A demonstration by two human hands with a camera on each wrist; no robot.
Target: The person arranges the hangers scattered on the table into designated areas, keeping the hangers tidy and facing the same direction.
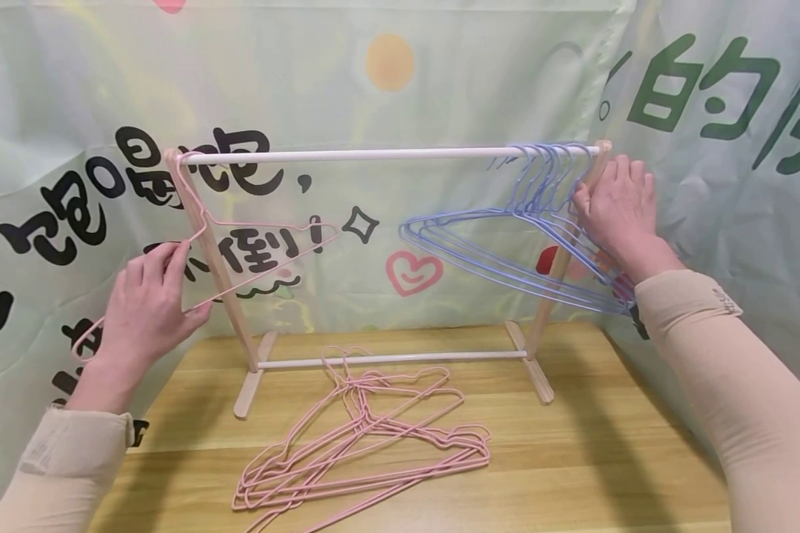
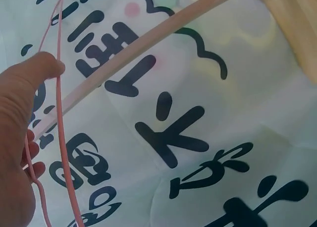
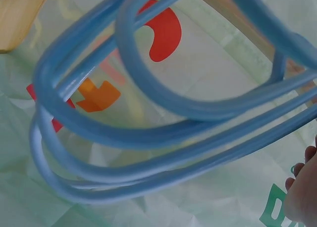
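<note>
At the left, my left hand [image 1: 148,300] holds a pink wire hanger [image 1: 260,223] by its near shoulder, thumb and fingers on the wire. Its hook loops over the left end of the white rail [image 1: 373,155]. In the left wrist view, the thumb presses one pink wire [image 2: 60,118] while the fingertips curl around the other. My right hand [image 1: 618,211] grips the upper right wooden post [image 1: 598,169] of the rack, thumb across its front. Beside that hand, several blue hangers [image 1: 467,215] hang bunched on the rail; their looped ends [image 3: 124,138] fill the right wrist view.
A loose heap of pink hangers [image 1: 367,437] lies on the wooden table [image 1: 600,444], in front of the rack's lower white bar [image 1: 400,359]. The rack's feet [image 1: 250,392] stand on the tabletop. A printed cloth [image 1: 347,89] hangs close behind and at the sides.
</note>
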